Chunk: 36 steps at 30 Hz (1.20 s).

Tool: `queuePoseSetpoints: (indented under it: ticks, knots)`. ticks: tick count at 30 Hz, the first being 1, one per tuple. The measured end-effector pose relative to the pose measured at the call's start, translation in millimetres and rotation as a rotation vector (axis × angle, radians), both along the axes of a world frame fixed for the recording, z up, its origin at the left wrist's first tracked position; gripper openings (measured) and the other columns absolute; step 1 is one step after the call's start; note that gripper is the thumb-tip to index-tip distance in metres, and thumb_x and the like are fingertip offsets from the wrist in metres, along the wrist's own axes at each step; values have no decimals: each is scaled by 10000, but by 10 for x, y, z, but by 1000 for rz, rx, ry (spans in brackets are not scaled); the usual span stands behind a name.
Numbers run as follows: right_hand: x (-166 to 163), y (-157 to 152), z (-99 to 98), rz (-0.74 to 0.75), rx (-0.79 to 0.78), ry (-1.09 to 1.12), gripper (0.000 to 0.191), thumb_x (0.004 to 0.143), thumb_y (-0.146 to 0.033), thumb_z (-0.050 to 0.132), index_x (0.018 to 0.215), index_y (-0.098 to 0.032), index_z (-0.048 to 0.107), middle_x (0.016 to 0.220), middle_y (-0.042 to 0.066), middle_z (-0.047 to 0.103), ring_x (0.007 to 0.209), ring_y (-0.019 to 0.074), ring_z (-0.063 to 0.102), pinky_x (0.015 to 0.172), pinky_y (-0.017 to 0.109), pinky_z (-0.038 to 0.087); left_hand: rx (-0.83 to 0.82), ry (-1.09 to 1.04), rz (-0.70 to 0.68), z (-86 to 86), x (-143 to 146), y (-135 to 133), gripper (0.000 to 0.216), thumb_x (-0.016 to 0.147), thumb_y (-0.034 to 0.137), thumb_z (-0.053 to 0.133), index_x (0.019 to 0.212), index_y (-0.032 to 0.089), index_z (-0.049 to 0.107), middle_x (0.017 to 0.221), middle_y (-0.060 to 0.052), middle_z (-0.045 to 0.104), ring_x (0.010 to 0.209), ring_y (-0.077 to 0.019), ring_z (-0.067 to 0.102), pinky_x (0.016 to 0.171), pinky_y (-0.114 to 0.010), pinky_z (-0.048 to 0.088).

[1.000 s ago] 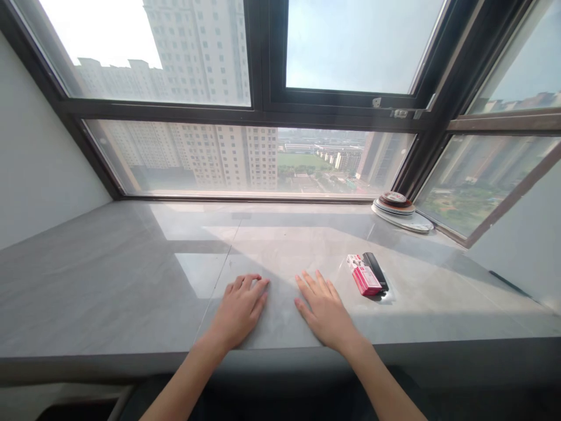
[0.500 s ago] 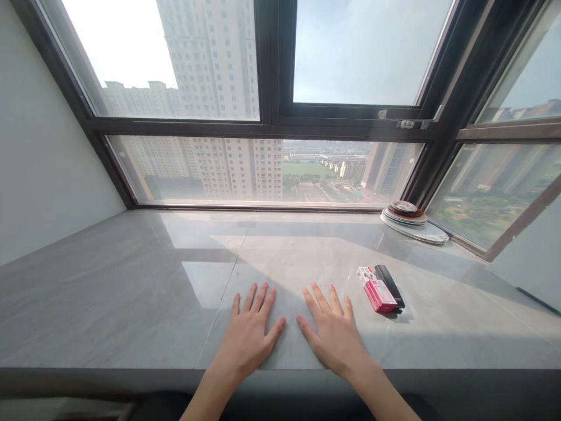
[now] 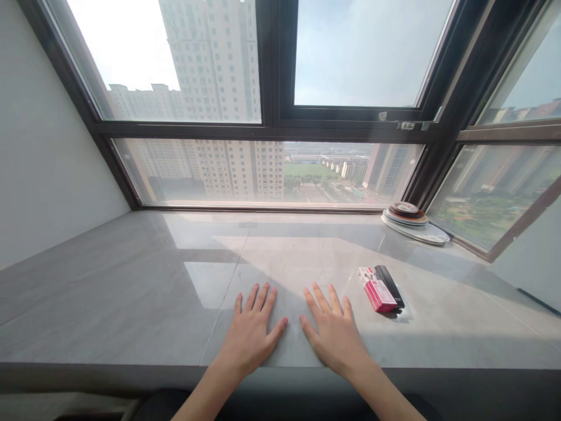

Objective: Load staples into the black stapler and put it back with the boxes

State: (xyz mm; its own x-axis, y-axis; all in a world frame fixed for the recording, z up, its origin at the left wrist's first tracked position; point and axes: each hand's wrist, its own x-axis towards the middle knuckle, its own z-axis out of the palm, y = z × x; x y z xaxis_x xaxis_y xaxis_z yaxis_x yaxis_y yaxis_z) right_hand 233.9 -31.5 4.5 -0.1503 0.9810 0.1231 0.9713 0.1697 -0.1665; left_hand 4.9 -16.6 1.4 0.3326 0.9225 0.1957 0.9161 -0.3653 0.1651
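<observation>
My left hand (image 3: 250, 336) lies palm down on the grey stone sill (image 3: 109, 304), fingers spread, with nothing in it. Beside it, a short gap away, my right hand (image 3: 335, 336) rests flat in the same way, also open and holding nothing. A pink and white box (image 3: 377, 291) lies to the right of my right hand, apart from it. Against the box's right side is a long black object (image 3: 389, 285), whose kind I cannot make out. Something clear, like a plastic sleeve, shows under their near right side.
A stack of plates (image 3: 405, 217) stands in the far right corner by the glass. Dark window frames (image 3: 272, 131) border the sill's back and right side, and a white wall (image 3: 52, 175) its left. The sill's front edge (image 3: 109, 365) runs below my wrists.
The view has shifted very slightly. Both hands stay flat on the sill, and the box, black object and plates have not moved.
</observation>
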Motion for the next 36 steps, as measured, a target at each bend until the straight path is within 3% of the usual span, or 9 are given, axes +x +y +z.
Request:
queuePoseSetpoints:
  ticks: [36]
  knots:
    - [17,4,-1,-11,14,30,674,1018,-660,294,1631,-380,294,1717,-25,175,1588,361,94,1241,614,92,-25,-21,3,-1,-38,9,703,1012,683,283,1632,352,274,1717,12,171,1593,-319,136,1268,-611,117]
